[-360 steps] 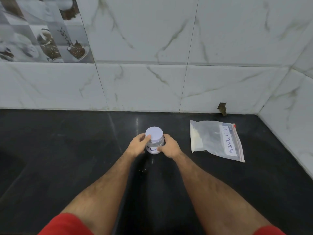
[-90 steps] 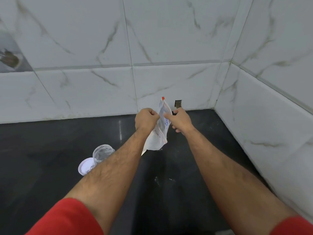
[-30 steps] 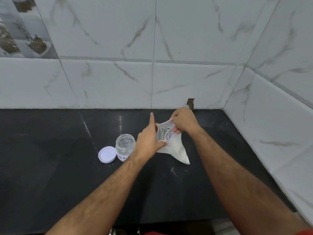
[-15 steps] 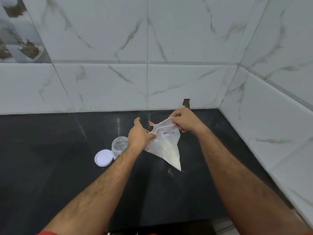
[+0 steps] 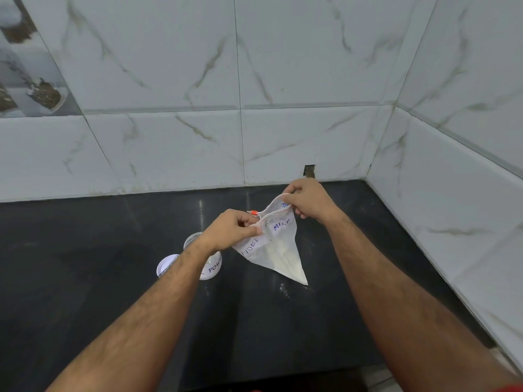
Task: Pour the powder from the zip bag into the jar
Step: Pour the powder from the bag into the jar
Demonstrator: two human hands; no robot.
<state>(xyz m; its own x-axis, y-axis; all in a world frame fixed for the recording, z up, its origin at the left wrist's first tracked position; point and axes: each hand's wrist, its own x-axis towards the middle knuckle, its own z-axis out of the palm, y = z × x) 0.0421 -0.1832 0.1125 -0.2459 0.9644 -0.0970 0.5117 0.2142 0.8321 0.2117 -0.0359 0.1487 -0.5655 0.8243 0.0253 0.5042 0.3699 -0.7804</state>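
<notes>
Evidently both hands, left hand (image 5: 230, 229) and right hand (image 5: 310, 200), pinch the zip bag (image 5: 276, 247) mouth apart so powder settles low, beside the open jar (image 5: 210, 264).

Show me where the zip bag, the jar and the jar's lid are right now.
zip bag (image 5: 278, 254): head view, on the powder-filled lower part of the bag.
jar (image 5: 212, 267): head view, on the labelled side wall below the forearm.
lid (image 5: 166, 264): head view, on the white top face.

Even, soft light; small glare spots on the dark counter (image 5: 85, 278); wide-angle bending at the edges; sharp focus.
</notes>
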